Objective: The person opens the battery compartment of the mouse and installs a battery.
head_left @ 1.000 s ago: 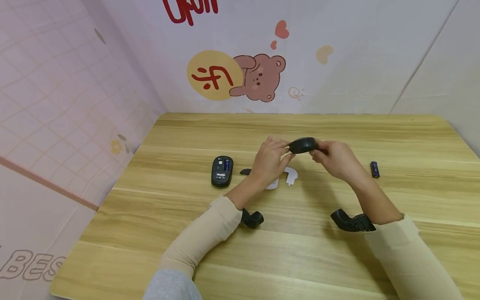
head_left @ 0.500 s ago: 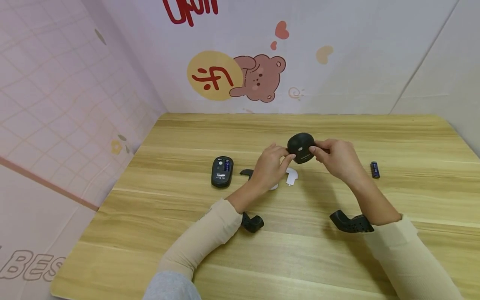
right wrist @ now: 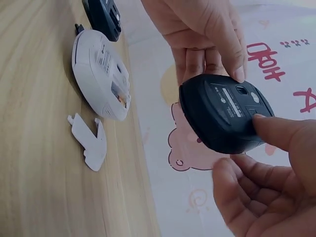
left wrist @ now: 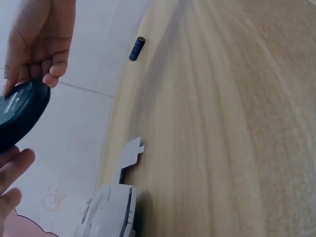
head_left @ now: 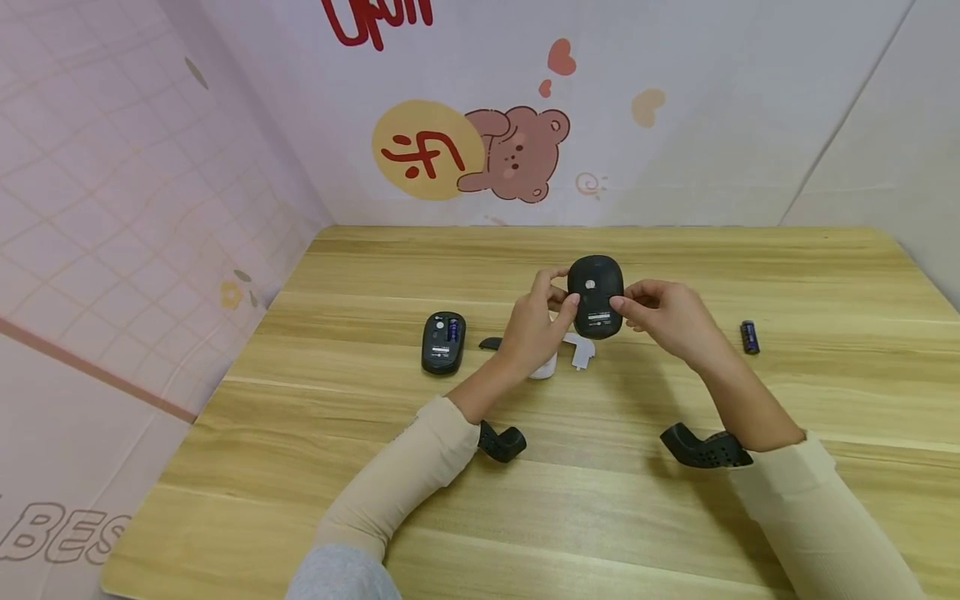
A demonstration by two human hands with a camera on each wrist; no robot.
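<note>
A black computer mouse (head_left: 597, 310) is held up over the table, its underside with label and sensor turned toward the head camera. My left hand (head_left: 534, 321) pinches its left edge, thumb on the underside. From the other side my right hand (head_left: 670, 321) grips it, with the thumb (right wrist: 276, 131) pressing on the underside near the sensor. Below the hands lies a white mouse (right wrist: 101, 74), bottom up, its battery bay uncovered. Beside it is a white battery cover (right wrist: 90, 140). Part of the white mouse is hidden behind my left hand in the head view.
Another black mouse (head_left: 443, 343) lies bottom up at the left with a battery in its bay. A dark cover piece (head_left: 491, 343) is near it. One blue battery (head_left: 750, 337) lies at the right. Black perforated wrist mounts (head_left: 705, 446) hang under both forearms. A wall stands behind the table.
The held black mouse has tilted from edge-on to showing its full underside, and shifted slightly left. Both hands keep holding it. The things on the table have stayed put.
</note>
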